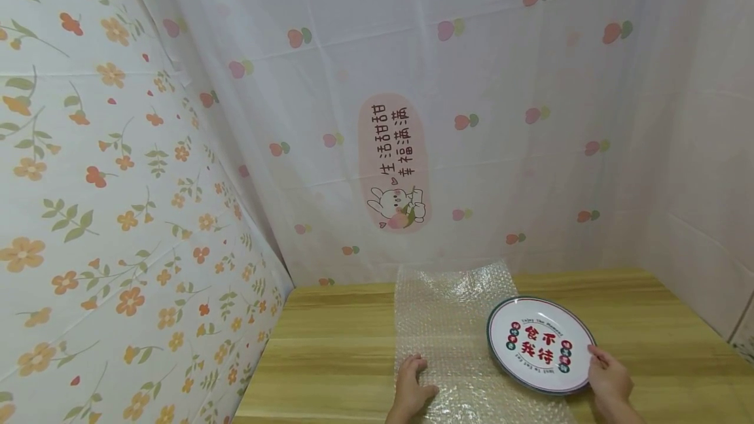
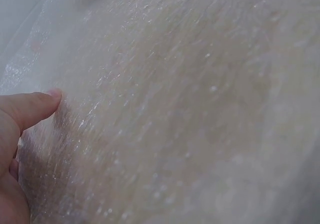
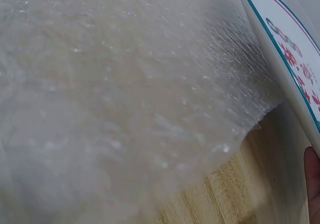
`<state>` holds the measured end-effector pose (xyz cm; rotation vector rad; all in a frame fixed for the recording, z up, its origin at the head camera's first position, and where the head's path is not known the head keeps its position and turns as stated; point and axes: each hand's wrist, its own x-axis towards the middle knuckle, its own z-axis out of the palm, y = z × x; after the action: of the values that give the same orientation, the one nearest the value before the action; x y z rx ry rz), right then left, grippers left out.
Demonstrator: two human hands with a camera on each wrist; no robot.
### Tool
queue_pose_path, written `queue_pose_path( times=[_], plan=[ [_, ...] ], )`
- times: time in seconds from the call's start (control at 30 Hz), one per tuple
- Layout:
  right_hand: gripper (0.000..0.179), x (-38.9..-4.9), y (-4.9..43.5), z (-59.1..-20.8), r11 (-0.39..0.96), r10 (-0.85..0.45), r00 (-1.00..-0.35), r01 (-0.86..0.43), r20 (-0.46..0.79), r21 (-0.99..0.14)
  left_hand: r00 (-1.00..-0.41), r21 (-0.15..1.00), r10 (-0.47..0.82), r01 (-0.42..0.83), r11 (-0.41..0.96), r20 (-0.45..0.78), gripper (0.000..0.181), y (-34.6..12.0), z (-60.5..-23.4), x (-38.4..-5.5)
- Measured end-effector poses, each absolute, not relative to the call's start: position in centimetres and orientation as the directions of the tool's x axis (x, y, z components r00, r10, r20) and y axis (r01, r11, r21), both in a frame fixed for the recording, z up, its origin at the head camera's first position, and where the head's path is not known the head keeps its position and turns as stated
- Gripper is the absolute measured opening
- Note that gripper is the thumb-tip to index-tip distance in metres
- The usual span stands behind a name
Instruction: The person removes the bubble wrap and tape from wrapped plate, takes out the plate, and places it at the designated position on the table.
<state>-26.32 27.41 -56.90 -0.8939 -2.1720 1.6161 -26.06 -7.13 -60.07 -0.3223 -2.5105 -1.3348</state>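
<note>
A round white plate point(image 1: 538, 345) with a dark teal rim and red and teal lettering is tilted over the right side of a sheet of clear bubble wrap point(image 1: 453, 339). My right hand point(image 1: 609, 378) pinches the plate's right rim; in the right wrist view the plate point(image 3: 292, 59) stands at a slant above the wrap, with one fingertip at its edge. On the near left part of the sheet is my left hand point(image 1: 412, 388), its thumb and fingers spread apart. The left wrist view has the thumb point(image 2: 37, 107) over the wrap point(image 2: 165, 104).
A wood-grain table point(image 1: 330, 339) lies under the sheet. Behind it hangs a pale curtain point(image 1: 501, 169) with printed hearts and a rabbit picture, and a floral cloth point(image 1: 147, 214) closes the left side. On the right is a plain pale wall covering point(image 1: 707, 182).
</note>
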Motion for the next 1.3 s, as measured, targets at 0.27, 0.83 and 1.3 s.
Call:
queue_pose_path(
  times=[0.27,0.83,1.3],
  plan=[
    [0.033,-26.3,28.1,-57.2,0.192,0.639,-0.76,0.31,-0.121,-0.931,-0.944,0.781,0.058,0.304,0.546,0.326,0.044,-7.1,-60.1,-26.1],
    [0.032,-25.7,29.0,-56.4,0.212,0.678,-0.73,0.308,-0.087,-0.928,-0.934,0.771,0.061,0.325,0.547,0.351,0.043,-7.1,-60.0,-26.0],
    [0.034,-25.5,29.8,-56.5,0.193,0.683,-0.722,0.32,-0.107,-0.928,-0.939,0.769,0.065,0.316,0.556,0.339,0.042,-7.2,-60.2,-25.9]
  ],
)
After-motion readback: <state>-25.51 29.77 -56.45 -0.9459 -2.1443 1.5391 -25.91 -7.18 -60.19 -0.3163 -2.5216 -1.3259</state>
